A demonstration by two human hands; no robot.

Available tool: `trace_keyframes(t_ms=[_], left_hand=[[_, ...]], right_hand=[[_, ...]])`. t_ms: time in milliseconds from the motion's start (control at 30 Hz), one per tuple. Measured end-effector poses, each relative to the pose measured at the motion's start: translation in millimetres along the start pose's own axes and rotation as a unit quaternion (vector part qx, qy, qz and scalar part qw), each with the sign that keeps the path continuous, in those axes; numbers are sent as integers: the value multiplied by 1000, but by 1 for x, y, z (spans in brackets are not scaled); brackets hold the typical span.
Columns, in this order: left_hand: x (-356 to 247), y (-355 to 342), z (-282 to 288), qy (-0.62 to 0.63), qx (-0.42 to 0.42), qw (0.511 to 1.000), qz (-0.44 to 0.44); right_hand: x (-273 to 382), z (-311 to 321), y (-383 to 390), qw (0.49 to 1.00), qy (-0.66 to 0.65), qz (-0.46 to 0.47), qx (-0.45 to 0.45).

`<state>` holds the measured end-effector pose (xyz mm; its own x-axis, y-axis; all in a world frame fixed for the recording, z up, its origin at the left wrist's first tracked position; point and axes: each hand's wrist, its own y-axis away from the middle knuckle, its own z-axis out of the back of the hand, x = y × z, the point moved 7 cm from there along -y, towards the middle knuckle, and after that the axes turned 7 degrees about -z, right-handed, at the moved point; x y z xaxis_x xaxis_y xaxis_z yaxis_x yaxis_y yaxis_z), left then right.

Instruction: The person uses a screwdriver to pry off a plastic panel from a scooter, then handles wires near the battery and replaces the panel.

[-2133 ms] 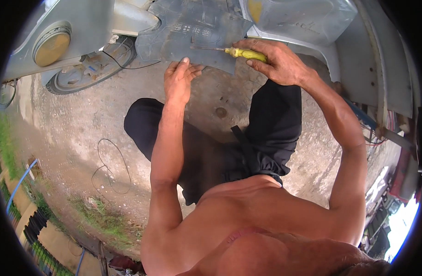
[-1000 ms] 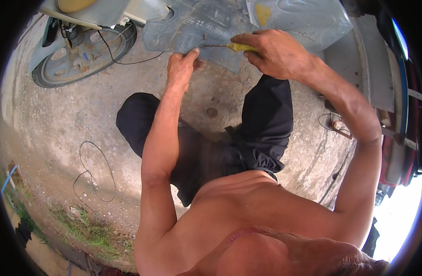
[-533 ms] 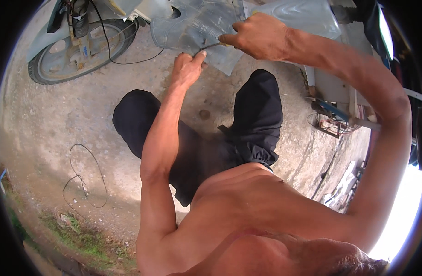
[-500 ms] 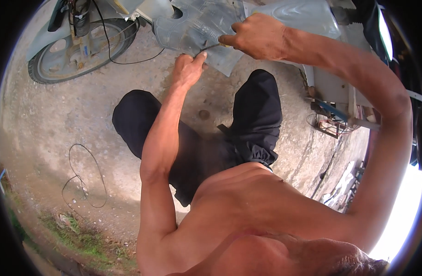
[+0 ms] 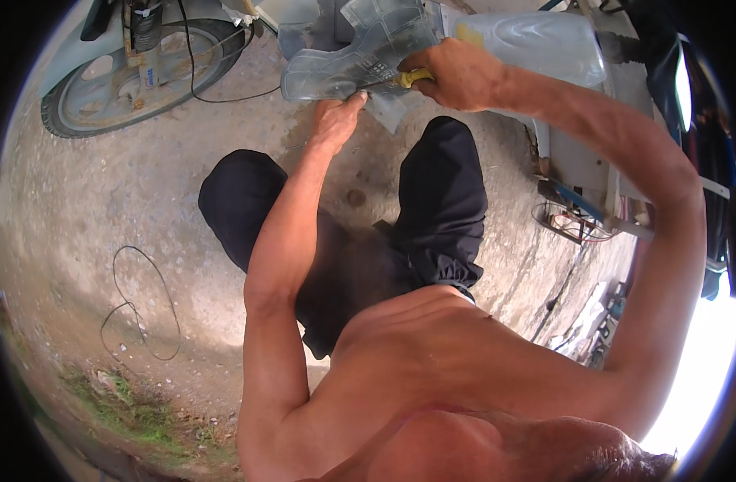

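Note:
Ahead of my knees is a grey, see-through moulded plastic panel [image 5: 328,71] with raised ribs and a notched edge. My left hand [image 5: 337,122] pinches its near edge, thumb on top and fingers curled beneath. My right hand [image 5: 458,76] is closed around the yellow handle of a screwdriver [image 5: 416,77]. The thin dark shaft points left, low over the panel close to my left thumb. Whether its tip touches the plastic I cannot tell.
A motorbike wheel [image 5: 147,84] stands at the far left, with a black cord [image 5: 193,80] running toward the panel. A pale plastic fairing [image 5: 528,48] lies beyond my right hand. Thin wire [image 5: 175,321] loops on the rough concrete at left. A wire frame [image 5: 572,223] is at right.
The panel has turned and now lies flatter, its ribbed face showing more. My left hand has shifted slightly right and down with it. More of the screwdriver's yellow handle shows.

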<state>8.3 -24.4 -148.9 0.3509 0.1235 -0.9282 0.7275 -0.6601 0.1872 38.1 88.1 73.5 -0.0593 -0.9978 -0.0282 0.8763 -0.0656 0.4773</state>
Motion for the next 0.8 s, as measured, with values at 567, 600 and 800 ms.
trace_keyframes(t_ms=[567,600,800], left_hand=[[4,16,-21,-106,-24,992,66],[20,10,-4,-85,-44,995,35],[10,2,6,-195,-14,977,88]], right_hand=[[-17,-41,-3,976,-158,-136,60],[-11,-37,-6,912,-289,-251,147],[-17,-70,3,774,-454,-383,221]])
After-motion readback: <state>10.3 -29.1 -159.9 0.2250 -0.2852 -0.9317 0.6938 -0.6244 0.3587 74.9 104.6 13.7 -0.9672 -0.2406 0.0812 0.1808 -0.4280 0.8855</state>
